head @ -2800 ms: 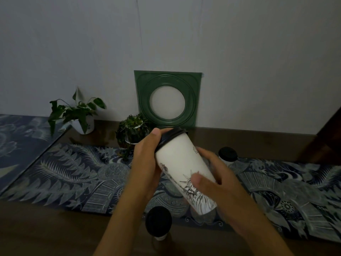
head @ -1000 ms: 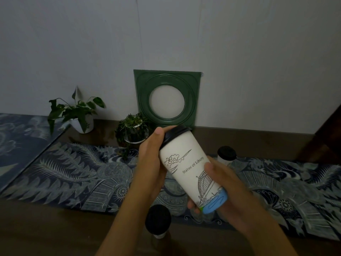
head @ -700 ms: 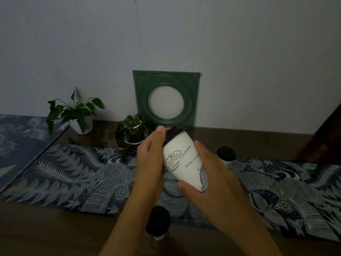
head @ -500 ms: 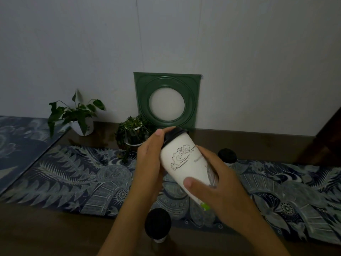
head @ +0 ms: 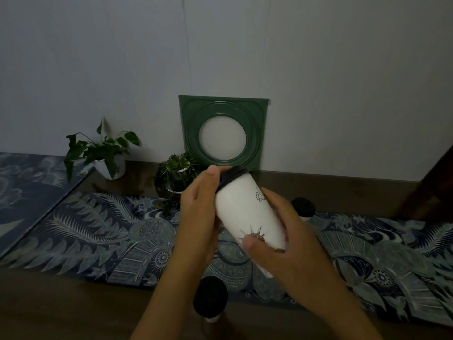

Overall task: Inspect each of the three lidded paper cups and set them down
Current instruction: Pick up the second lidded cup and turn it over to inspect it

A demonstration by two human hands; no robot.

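Both hands, left [head: 199,212] and right [head: 282,244], gripped the tilted cup [head: 247,212]; its lettering had turned away, inspection evidently continuing.

The room is dim and grey-blue, lit softly with no hard shadows or glare. The white paper cup with a black lid [head: 247,212] that I hold is the brightest thing. Below my grip, the black lid of a second cup [head: 210,300] looks soft and blurred. Far left of my grip, the dark wooden table's edge [head: 44,307] bows from wide-angle distortion.
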